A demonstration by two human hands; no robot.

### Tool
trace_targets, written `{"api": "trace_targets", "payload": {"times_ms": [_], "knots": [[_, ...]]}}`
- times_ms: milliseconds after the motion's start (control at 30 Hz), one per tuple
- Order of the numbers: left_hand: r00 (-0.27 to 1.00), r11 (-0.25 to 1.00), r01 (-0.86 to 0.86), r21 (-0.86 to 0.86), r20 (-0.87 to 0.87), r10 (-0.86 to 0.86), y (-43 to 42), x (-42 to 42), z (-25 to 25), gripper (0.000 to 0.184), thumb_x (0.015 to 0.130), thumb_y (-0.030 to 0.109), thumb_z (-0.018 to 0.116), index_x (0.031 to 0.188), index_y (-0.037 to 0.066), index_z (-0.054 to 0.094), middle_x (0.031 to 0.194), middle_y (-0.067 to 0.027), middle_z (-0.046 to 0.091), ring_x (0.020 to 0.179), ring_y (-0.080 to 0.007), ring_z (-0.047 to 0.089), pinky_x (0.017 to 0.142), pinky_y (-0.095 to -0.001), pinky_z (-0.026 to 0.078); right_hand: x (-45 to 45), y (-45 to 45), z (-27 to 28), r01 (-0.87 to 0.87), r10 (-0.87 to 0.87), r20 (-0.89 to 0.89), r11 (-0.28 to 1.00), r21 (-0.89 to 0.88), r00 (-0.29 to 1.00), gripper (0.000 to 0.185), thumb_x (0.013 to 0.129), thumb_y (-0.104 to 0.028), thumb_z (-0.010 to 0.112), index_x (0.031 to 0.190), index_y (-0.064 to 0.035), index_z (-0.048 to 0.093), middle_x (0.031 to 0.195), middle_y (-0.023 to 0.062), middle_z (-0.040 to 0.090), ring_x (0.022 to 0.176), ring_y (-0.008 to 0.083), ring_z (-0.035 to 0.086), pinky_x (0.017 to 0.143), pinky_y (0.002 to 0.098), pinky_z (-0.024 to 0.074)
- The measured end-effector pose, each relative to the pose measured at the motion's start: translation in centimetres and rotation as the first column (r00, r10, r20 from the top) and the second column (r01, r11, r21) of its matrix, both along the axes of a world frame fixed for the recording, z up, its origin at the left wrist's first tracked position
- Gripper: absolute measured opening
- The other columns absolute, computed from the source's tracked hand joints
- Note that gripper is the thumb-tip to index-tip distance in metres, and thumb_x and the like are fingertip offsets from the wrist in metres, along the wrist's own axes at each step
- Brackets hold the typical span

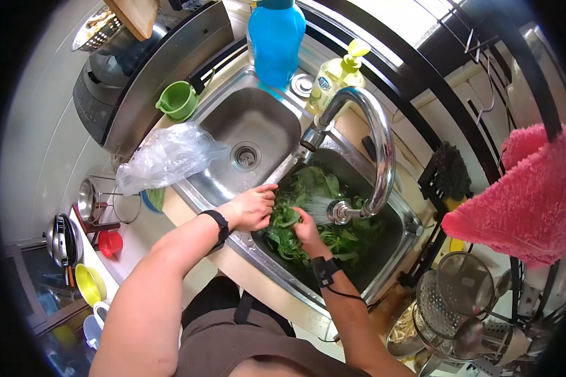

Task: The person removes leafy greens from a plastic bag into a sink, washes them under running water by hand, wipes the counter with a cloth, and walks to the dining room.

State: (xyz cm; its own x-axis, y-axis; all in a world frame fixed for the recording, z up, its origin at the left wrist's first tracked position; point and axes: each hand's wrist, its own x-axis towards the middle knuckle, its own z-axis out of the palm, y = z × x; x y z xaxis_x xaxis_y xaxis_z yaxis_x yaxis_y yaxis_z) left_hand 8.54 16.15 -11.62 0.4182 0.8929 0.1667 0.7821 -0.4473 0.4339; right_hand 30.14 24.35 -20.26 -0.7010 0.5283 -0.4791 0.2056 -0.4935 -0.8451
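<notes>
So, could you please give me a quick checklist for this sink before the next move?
1. Water reaching the leafy greens: ok, the spray head is running over them.
2. Right hand holding greens: ok, leaves are in its fingers.
3. Left hand gripping greens: cannot tell, though it is at their edge.
4. Plastic bag off the sink: not ok, it overlaps the left basin's rim.
5. Left drain uncovered: ok.
6. Drain beneath the greens uncovered: cannot tell, hidden.

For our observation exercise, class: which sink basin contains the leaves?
The right basin, with leaves under the running faucet; the left basin shows bare metal.
</notes>
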Motion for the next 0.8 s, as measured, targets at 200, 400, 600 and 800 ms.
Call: {"api": "trace_targets", "payload": {"times_ms": [200, 400, 600, 800], "knots": [[0.994, 1.0, -0.031, -0.005, -0.101, 0.03, 0.3, 0.2, 0.1, 0.016, 0.07, 0.021, 0.059, 0.064, 0.006, 0.062, 0.074, -0.0066, 0.061, 0.09, -0.0226, 0.057, 0.115, -0.042, 0.028, -0.9, 0.9, 9.7, 0.1, -0.191, -0.277, 0.945, -0.311, 0.942, 0.044, 0.089, 0.0, 0.06, 0.132, -0.002, 0.049, 0.116, 0.0035, 0.061, 0.1, 0.0133, 0.061, 0.086, 0.0274, 0.0506], [1.0, 1.0, -0.01, 0.008, -0.027, 0.01, 0.4, 0.4, -0.1, 0.017, 0.072, 0.02, 0.058, 0.062, 0.007, 0.06, 0.072, -0.0077, 0.059, 0.09, -0.0229, 0.057, 0.114, -0.0422, 0.029, 4.3, 3.3, 10.4, 0.386, -0.353, 0.236, 0.916, -0.112, 0.905, 0.048, 0.087, -0.009, 0.066, 0.132, -0.0032, 0.051, 0.12, 0.0057, 0.059, 0.109, 0.0169, 0.054, 0.096, 0.0333, 0.0424], [0.999, 0.999, -0.019, -0.039, -0.031, 0.018, 0.2, 0.4, -0.3, 0.018, 0.074, 0.019, 0.058, 0.06, 0.008, 0.057, 0.07, -0.0051, 0.057, 0.089, -0.0221, 0.056, 0.113, -0.0441, 0.03, 12.9, 6.1, -0.1, -0.169, -0.641, 0.452, 0.454, 0.875, 0.621, 0.078, 0.081, -0.035, 0.074, 0.143, -0.0063, 0.037, 0.147, 0.0194, 0.036, 0.134, 0.0365, 0.033, 0.106, 0.0539, 0.0302], [0.999, 0.999, -0.025, -0.023, -0.041, 0.024, 0.4, 0.5, 0.2, 0.017, 0.072, 0.019, 0.058, 0.059, 0.008, 0.057, 0.071, -0.0055, 0.057, 0.089, -0.0221, 0.056, 0.113, -0.0429, 0.029, 6.4, 1.4, 2.9, -0.689, 0.048, 0.92, 0.679, 0.255, 0.388, 0.125, 0.061, -0.064, 0.079, 0.153, -0.0134, 0.012, 0.158, 0.0213, -0.004, 0.141, 0.0537, 0.004, 0.11, 0.0639, 0.02]]}}
